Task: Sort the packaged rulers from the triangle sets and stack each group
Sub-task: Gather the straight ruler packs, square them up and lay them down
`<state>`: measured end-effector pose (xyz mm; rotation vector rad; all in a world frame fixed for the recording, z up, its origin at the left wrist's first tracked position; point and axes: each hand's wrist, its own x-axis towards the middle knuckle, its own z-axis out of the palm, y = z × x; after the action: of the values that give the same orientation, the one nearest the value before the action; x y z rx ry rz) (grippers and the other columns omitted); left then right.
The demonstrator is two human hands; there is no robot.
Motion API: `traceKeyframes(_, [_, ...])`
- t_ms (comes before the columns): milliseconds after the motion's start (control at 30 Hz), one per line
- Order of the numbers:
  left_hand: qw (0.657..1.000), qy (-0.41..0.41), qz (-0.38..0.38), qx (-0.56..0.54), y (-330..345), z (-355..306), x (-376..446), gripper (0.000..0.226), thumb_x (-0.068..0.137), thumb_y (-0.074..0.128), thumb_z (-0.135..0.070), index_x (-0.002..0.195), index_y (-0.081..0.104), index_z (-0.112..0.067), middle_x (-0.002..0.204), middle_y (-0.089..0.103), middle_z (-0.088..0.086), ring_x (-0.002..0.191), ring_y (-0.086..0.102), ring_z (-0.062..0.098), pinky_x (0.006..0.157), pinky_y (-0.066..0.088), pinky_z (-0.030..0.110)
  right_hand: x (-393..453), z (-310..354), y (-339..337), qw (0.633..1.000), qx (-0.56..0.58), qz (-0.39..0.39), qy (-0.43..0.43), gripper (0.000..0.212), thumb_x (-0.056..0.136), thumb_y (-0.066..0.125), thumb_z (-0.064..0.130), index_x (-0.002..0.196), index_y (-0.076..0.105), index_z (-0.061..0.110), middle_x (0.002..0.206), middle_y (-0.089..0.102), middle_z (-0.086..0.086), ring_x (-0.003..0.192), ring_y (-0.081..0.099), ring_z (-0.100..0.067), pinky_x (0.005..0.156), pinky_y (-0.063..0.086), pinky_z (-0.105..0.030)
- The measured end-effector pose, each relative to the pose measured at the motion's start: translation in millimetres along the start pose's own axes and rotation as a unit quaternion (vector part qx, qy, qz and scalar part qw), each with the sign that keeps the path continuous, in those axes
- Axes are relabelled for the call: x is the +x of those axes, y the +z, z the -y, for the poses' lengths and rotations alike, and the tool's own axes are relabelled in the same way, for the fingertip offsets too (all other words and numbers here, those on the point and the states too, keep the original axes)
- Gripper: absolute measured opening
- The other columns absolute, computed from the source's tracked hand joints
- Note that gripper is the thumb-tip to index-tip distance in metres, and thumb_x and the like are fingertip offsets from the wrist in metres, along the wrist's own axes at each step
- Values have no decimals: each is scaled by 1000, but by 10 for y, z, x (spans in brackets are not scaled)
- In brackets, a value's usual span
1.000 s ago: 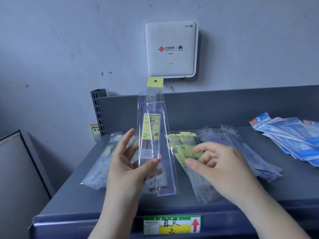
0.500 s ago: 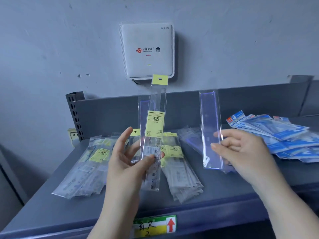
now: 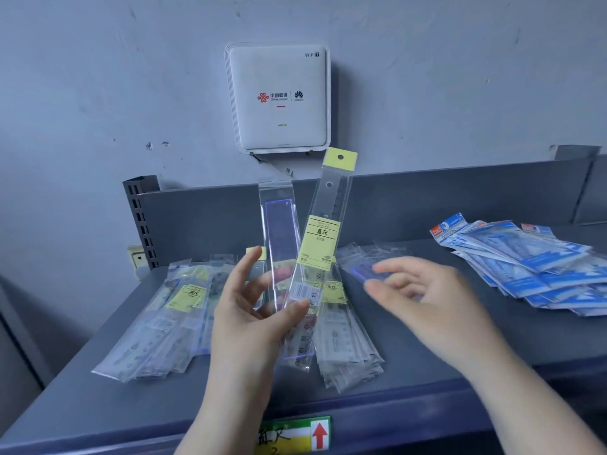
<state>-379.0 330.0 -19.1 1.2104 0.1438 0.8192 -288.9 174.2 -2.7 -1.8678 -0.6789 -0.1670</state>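
**A:** Since half a second ago the right hand (image 3: 423, 300) has let go of the blue-edged clear packaged ruler it was holding up; it now hovers blurred and empty over the loose blue-tinted sleeves (image 3: 371, 264) at two o'clock from the left hand. The camera has swung too, so the white wall-mounted router (image 3: 279, 98) sits nearer centre.

**B:** And the left hand (image 3: 253, 310)?

**A:** At the middle of the head view, it grips two packs fanned upright: a clear packaged ruler with a yellow label and yellow hang tab (image 3: 320, 254) tilted toward one o'clock, and a clear sleeve holding a blue ruler (image 3: 281, 231) behind it at twelve. Thumb across the front low down, fingers spread behind, palm turned inward.

**B:** How will they handle?

**A:** Light, I judge, and stiff along their length, but the film looks slippery, so the two may slide apart. Best pinched near the lower third, across the ruler itself, not the floppy tab.

**B:** The groups?

**A:** Yellow-labelled ruler packs (image 3: 184, 310) lie at nine o'clock, a second ruler stack (image 3: 345, 343) at five, and blue-printed triangle set packs (image 3: 538, 267) well apart at three, all on the grey metal shelf (image 3: 460, 349).
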Motion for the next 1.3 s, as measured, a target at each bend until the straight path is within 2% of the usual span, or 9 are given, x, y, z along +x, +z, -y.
traceKeyframes(100, [1000,-7,7,14,-24,-5,-19,67,70,64,21,115,58,-28,89,71,-7,64,59,13,48,48,16,-35,144,327,993,84,86,-13,18,73,70,37,89,60,35,73,68,15,65,63,-4,62,51,-24])
traceKeyframes(300, [1000,-6,-6,19,-159,-96,-55,62,70,69,11,114,60,-31,97,72,-5,79,64,22,50,49,20,63,277,570,982,176,62,-15,20,82,65,7,86,60,25,64,69,7,59,64,-7,62,53,-24])
traceKeyframes(500, [999,-9,-49,-16,-349,-244,-28,52,76,59,16,110,60,-23,84,71,-4,67,69,19,48,54,27,188,206,464,972,225,47,36,21,82,59,-4,86,62,17,54,64,1,51,56,-10,54,47,-24])
traceKeyframes(633, [998,-8,-67,-8,-429,-281,-6,49,77,57,17,105,59,-23,63,67,-18,59,68,11,48,56,27,231,28,440,993,15,95,66,18,80,61,3,85,61,20,51,64,5,48,56,-9,56,46,-27])
traceKeyframes(767, [998,-9,-70,-2,-390,-269,1,50,71,64,18,102,58,-21,79,61,0,59,68,13,45,49,20,220,-33,516,985,-165,55,16,22,80,65,13,100,62,21,63,62,13,68,58,-9,65,40,-23])
traceKeyframes(867, [998,-5,-57,-5,-316,-247,24,44,68,66,16,95,58,-17,77,57,6,62,67,17,51,55,26,110,118,475,997,-60,19,-50,15,77,69,29,90,61,31,62,65,12,64,61,-1,63,45,-16])
traceKeyframes(967, [999,-15,-27,6,-187,-206,28,38,74,62,17,92,59,-16,71,57,4,64,63,16,51,54,26,-49,269,495,990,56,128,-32,28,63,74,42,87,61,34,73,69,16,64,64,1,66,52,-18])
traceKeyframes(1033, [1000,-21,-3,14,-87,-176,18,36,76,60,18,91,59,-15,70,57,4,62,58,17,48,51,20,-109,279,518,986,62,149,-38,24,67,77,30,85,61,35,71,69,15,62,63,-1,66,53,-19])
traceKeyframes(1300, [995,-3,47,85,-88,-141,88,36,77,63,3,107,62,-17,77,62,-2,75,59,16,83,56,36,80,-85,-117,996,66,-57,-9,25,76,71,5,80,62,27,67,68,7,60,64,-12,56,45,-8])
